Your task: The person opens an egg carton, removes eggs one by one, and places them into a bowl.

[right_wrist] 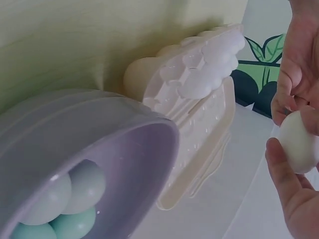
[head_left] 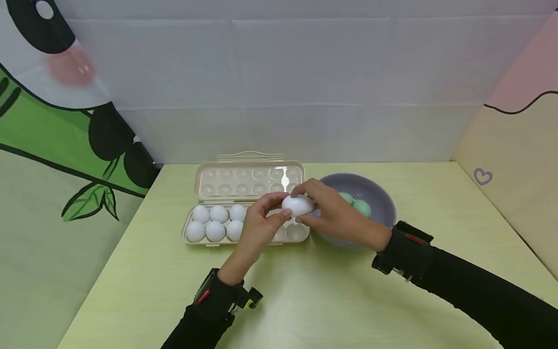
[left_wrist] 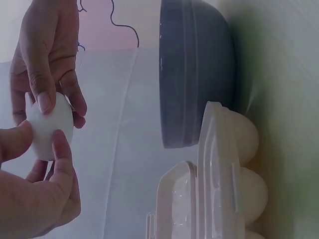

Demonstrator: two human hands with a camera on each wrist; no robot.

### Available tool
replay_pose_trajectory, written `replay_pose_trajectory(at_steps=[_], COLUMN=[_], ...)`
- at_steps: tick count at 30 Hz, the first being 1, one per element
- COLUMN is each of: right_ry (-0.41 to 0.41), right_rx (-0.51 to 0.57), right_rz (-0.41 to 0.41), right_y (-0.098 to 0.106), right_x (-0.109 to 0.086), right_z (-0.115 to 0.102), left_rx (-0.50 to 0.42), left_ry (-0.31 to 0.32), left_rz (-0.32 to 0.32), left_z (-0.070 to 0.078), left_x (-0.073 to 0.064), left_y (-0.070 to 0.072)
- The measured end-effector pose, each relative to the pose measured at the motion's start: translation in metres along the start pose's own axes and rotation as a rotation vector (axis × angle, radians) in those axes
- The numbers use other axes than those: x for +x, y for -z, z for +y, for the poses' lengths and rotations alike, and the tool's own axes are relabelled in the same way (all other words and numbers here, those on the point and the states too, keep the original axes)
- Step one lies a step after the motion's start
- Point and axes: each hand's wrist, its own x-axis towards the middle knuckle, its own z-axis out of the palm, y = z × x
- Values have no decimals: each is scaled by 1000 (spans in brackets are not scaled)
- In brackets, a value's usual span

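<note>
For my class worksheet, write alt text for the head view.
A left hand and right hand hold a white egg above a table. On it, an open carton of white eggs sits beside a purplish bowl with green eggs.

At the left of the frame I see the bare right hand (left_wrist: 47, 59) above and the bare left hand (left_wrist: 40, 194) below, both pinching a smooth white egg (left_wrist: 50, 130). A round grey-blue bowl (left_wrist: 199, 74) sits upper centre; near it, lower centre, is a cream plastic egg carton (left_wrist: 224, 174) with rounded cups (left_wrist: 253, 193).
</note>
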Motion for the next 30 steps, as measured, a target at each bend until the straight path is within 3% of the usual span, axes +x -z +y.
replay_pose_trajectory(at_steps=[4,8,12,16,20,23,30], right_ry=[-10,-19,-64,-120,-190,-248,-343], right_rx=[-14,-16,-48,-150,-248,-253,-214], right_rz=[-20,-48,-59,-81,-145,-208,-361], right_y=[-2,5,21,39,49,51,39], right_x=[-3,-3,2,5,5,5,13], right_z=[8,18,31,48,69,84,104], left_rx=[87,178,281,441,636,750,853], left_ry=[41,16,-22,10,76,104,111], left_rz=[-46,-88,-75,-50,-51,-61,-88], left_z=[-4,-8,-10,-15,-24,-29,-41], left_x=[-2,-1,2,9,16,19,18], left_y=[0,7,22,39,50,55,58])
